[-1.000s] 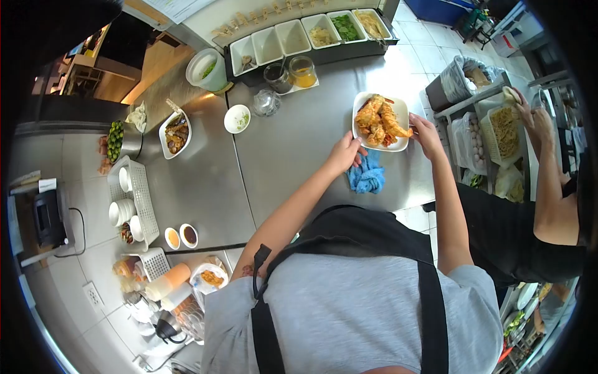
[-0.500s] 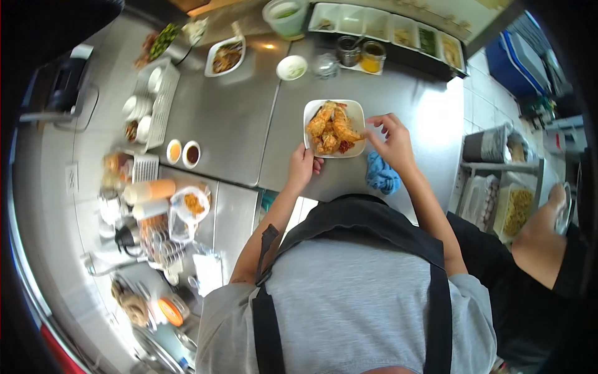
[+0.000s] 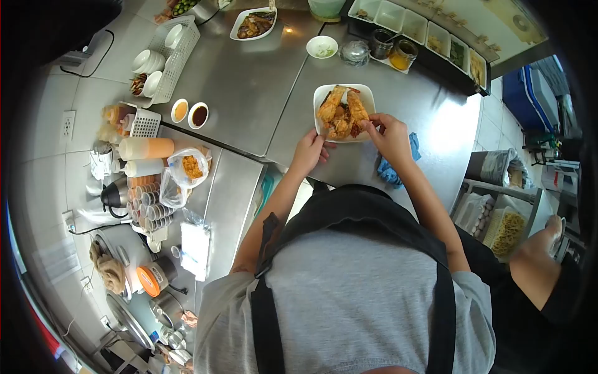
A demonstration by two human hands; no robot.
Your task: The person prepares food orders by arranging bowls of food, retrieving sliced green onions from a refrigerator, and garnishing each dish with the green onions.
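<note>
A white square bowl (image 3: 321, 95) with rounded corners sits on the steel counter in front of me, filled with golden, battered fried pieces (image 3: 338, 119). My left hand (image 3: 309, 152) grips the bowl's near left corner, its other fingers curled below the rim. At the right side, my right hand (image 3: 391, 138) pinches the near end of a long fried piece (image 3: 357, 107) that leans in the bowl; the fingertips partly hide that end. Beside my right wrist lies a crumpled blue cloth (image 3: 390, 171), partly covered by the forearm.
Behind the bowl stand a small white bowl of chopped greens (image 3: 322, 47), sauce jars (image 3: 402, 55) and a row of topping containers (image 3: 414, 26). To the left are two sauce cups (image 3: 198, 116), a dish of dark food (image 3: 253, 25) and a basket of bowls (image 3: 177, 59). Another person's leg (image 3: 536, 268) shows at right.
My right hand has moved from beside the bowl onto the fried piece and closed on its end. That piece now stands more upright. The camera view has shifted.
</note>
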